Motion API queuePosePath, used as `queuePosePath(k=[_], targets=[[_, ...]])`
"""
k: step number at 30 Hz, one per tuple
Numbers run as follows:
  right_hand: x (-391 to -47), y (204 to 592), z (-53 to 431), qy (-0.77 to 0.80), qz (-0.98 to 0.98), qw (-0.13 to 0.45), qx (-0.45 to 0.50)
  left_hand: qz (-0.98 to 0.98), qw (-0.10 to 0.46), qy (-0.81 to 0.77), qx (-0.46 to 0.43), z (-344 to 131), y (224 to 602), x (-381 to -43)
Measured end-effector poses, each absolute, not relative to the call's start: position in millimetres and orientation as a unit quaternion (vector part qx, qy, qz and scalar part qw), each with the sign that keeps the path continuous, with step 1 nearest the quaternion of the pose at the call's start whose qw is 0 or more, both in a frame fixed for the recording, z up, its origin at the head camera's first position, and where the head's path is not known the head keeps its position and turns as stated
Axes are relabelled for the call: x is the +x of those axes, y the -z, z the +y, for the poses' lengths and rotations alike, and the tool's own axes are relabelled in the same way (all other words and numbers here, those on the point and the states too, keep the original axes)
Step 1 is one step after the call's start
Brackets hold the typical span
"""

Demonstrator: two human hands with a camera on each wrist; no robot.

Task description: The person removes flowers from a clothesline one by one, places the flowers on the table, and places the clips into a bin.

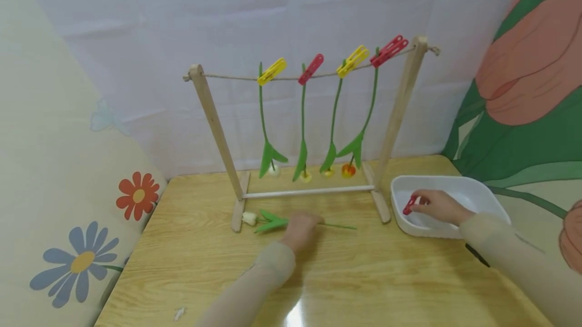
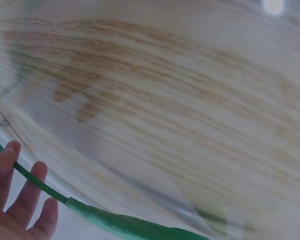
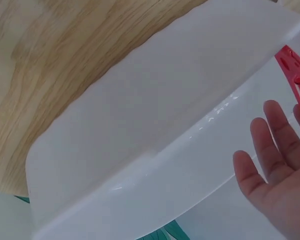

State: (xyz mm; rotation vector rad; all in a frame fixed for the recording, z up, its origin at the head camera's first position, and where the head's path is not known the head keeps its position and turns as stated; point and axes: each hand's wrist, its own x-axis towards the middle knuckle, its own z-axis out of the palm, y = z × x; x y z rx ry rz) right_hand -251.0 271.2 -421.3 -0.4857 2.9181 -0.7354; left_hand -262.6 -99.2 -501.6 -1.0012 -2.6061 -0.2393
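Observation:
An artificial white tulip (image 1: pixel 249 218) lies on the table in front of the wooden rack. My left hand (image 1: pixel 302 228) is over its green stem; in the left wrist view the thumb and index finger pinch the stem (image 2: pixel 40 184), the other fingers loosely spread. My right hand (image 1: pixel 438 205) is above the white basin (image 1: pixel 473 188) and holds a red clothespin (image 1: pixel 409 205) between thumb and fingertips. In the right wrist view that clothespin (image 3: pixel 296 75) is cut off at the edge, as is part of the hand (image 3: pixel 285 175).
A wooden rack (image 1: pixel 213 130) carries a twine line (image 1: pixel 236 78). Several tulips hang head down from it, clipped by yellow (image 1: pixel 272 71) and red clothespins (image 1: pixel 311 69). A white bar (image 1: pixel 309 192) joins the rack's feet. Flower-printed cloth (image 1: pixel 532 64) stands at the right.

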Motion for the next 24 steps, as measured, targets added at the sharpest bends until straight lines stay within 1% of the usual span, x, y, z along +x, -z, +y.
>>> queuePosePath(k=[6,11,16,20,24], targets=[[-259,426,273,0.236,0.95,0.07,-0.191,-0.913,0.173,0.093,-0.358,-99,500,-261],[-264,431,272,0.229,0.948,0.095,-0.199,-0.912,0.175,0.093,-0.359,-100,504,-261],[-268,436,271,0.22,0.948,0.106,-0.205,-0.914,0.177,0.086,-0.355,-100,509,-262],[-268,440,271,0.212,0.946,0.11,-0.217,-0.918,0.17,0.073,-0.352,-99,509,-263],[-268,441,273,0.208,0.946,0.112,-0.221,-0.925,0.152,0.065,-0.343,-97,505,-261]])
